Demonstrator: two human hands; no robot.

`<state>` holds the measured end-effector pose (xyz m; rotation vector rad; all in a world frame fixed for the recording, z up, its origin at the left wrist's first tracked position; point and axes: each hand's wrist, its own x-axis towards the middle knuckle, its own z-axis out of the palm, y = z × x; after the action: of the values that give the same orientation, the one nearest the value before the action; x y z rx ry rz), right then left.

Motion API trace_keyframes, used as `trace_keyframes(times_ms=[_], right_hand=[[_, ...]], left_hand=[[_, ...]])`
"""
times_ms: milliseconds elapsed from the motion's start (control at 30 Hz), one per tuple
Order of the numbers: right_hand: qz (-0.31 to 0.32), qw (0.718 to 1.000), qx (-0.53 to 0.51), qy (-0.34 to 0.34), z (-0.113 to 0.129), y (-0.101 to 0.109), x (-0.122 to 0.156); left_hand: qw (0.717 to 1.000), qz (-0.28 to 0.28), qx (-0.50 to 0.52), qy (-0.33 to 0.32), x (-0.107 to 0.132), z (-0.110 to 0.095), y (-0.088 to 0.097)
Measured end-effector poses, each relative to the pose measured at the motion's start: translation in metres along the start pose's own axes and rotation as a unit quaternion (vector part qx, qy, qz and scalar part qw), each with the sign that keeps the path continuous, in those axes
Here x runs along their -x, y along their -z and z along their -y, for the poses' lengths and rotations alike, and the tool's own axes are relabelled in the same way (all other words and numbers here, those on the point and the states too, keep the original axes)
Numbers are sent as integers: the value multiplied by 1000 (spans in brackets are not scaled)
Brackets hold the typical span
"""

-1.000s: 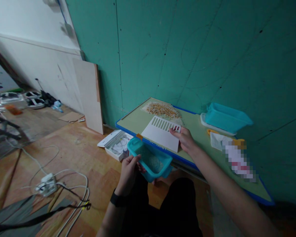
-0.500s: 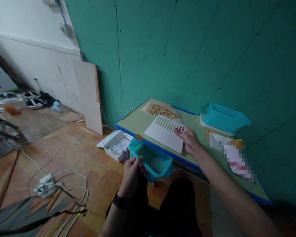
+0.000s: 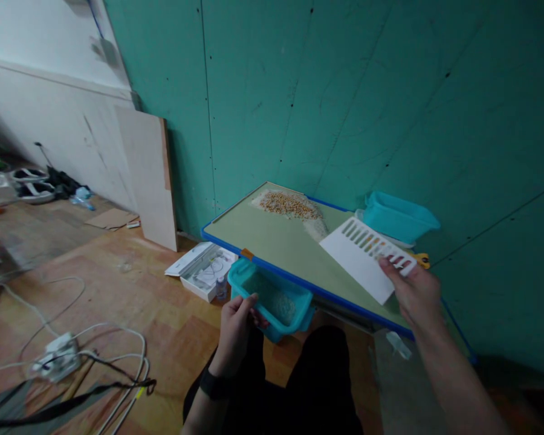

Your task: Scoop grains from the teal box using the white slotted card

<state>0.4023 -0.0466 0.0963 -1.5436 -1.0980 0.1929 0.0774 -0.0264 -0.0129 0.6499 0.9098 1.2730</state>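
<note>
My left hand (image 3: 234,323) is closed on the near rim of a turquoise plastic bin (image 3: 283,330), held just below the table's front edge. Small pale grains (image 3: 283,305) lie in the bottom of that bin. In my right hand (image 3: 419,296) is a flat white slotted sheet (image 3: 358,260), pinched at its right end over the right part of the table. A row of long slots runs along the sheet's far edge. Yellow kernels (image 3: 290,204), perhaps corn or beans, are heaped with pale grains at the table's far left.
A second turquoise bin (image 3: 399,217) stands at the back of the green table (image 3: 272,235), beside a yellow object (image 3: 420,260). An open white box (image 3: 204,275) sits on the floor at left. Cables and a power strip (image 3: 58,356) lie farther left.
My right hand has carried the white slotted sheet rightward, away from the heap. My left hand still grips the bin. The view has shifted slightly right.
</note>
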Motion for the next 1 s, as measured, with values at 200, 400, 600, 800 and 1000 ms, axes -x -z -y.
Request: trace_keyframes(times_ms=[200, 400, 600, 800, 1000], right_hand=[[-76, 968, 235, 39, -23, 36, 4], [-45, 969, 221, 101, -30, 16, -3], [-45, 961, 241, 128, -22, -6, -7], [-12, 955, 255, 153, -13, -33, -17], [2, 955, 268, 128, -10, -70, -37]], left_hand=[[1000, 13, -14, -6, -3, 8, -1], [1000, 9, -24, -7, -7, 15, 6], [999, 7, -34, -14, -6, 14, 7], [999, 7, -30, -15, -5, 12, 7], [999, 21, -33, -11, -6, 12, 11]])
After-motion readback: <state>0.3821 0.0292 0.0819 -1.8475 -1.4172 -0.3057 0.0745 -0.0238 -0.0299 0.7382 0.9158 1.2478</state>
